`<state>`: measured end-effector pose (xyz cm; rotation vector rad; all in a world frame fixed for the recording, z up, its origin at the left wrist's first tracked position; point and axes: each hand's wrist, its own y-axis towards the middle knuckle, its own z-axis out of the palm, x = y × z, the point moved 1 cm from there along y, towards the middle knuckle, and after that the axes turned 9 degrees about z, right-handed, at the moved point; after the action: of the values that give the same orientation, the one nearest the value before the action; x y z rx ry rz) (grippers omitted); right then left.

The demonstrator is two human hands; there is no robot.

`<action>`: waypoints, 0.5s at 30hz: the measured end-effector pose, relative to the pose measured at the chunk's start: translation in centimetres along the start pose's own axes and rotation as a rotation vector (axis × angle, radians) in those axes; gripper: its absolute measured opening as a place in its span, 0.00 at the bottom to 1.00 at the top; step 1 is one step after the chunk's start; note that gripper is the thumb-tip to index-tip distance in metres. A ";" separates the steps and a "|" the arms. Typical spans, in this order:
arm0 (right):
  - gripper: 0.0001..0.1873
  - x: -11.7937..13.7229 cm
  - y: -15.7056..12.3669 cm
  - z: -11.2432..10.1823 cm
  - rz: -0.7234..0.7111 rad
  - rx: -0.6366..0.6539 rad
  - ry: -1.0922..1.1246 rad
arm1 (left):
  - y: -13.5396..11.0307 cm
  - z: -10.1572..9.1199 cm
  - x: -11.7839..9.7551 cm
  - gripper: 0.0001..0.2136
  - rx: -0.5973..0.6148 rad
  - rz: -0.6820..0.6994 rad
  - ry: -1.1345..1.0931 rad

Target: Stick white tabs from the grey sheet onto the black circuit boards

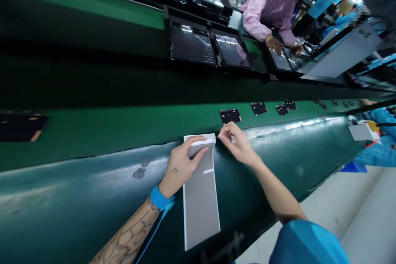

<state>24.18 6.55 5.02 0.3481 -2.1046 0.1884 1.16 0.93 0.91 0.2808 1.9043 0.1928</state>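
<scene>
A long grey sheet pad with white edges (201,210) lies on the green bench top in front of me, its far end curled up. My left hand (184,163) grips that far end, fingers over the white edge and thumb on the grey face. A blue band with a cord circles my left wrist. Just right of the pad's far corner is my right hand (236,142), its thumb and fingertips pinched together. Whatever may be between those fingertips is too small to make out. Beyond my right hand lies a black flat board (230,116).
A green strip (130,126) beyond the bench top (93,194) carries several black boards, one a large board at left (23,127). Black trays with film-covered panels (192,43) stand farther back. A person in pink (262,12) handles similar panels; another worker's blue sleeve (382,152) shows at right.
</scene>
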 end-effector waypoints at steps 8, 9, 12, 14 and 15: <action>0.21 -11.0 7.8 -20.1 0.360 -0.050 -0.221 | 0.1 -0.7 0.4 0.12 0.042 -0.051 0.043; 0.20 -12.0 8.3 -21.2 0.415 -0.009 -0.256 | 0.1 -0.7 0.4 0.12 0.044 -0.058 0.040; 0.18 -14.0 9.1 -22.4 0.484 0.067 -0.315 | 0.1 -0.8 0.5 0.13 0.044 -0.062 0.022; 0.17 -14.6 9.3 -22.5 0.486 0.097 -0.335 | 0.1 -0.9 0.5 0.13 0.051 -0.055 0.019; 0.17 -14.8 9.4 -22.6 0.487 0.115 -0.345 | 0.1 -0.9 0.5 0.13 0.055 -0.054 0.022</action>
<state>46.72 24.14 4.41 -0.0818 -2.4995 0.5706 0.10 1.15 0.77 0.2647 1.9386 0.1081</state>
